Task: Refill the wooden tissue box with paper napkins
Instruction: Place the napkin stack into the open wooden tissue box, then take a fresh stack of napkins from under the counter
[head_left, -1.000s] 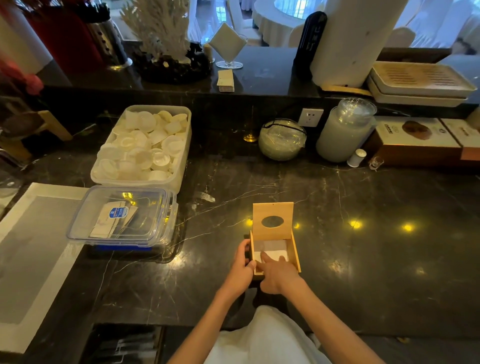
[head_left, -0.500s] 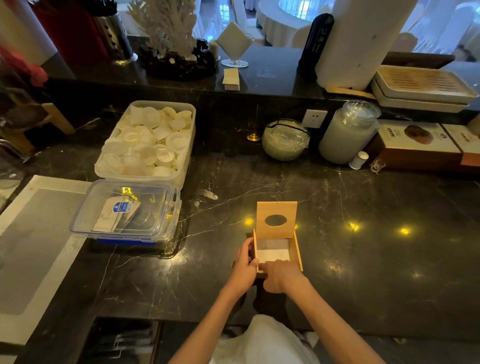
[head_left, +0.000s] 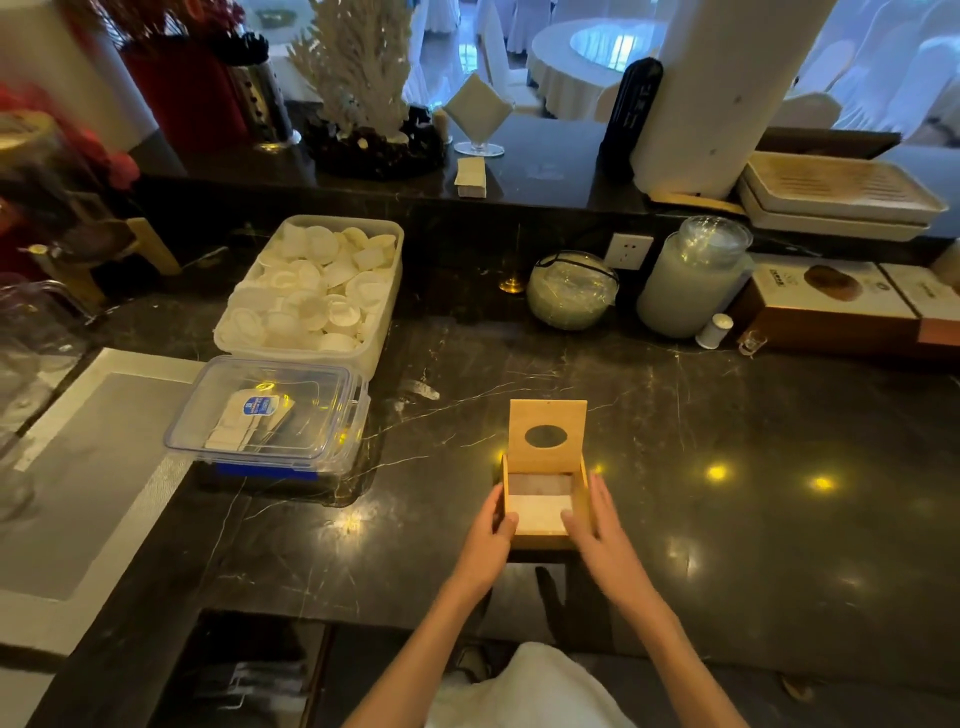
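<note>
I see the wooden tissue box (head_left: 543, 538) sitting on the dark desk (head_left: 727, 519), close to its near edge. Its lid (head_left: 547, 435) stands up at the back, and the lid has an oval hole. White paper napkins (head_left: 540, 512) lie flat inside the box. My left hand (head_left: 485, 545) is on the left side of the box and my right hand (head_left: 602, 540) is on the right side. The fingers of both hands are loose and spread, just touching the box, not squeezing it.

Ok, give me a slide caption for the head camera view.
Both hands, left and right, flank the open wooden tissue box holding white napkins on a dark marble counter.
</note>
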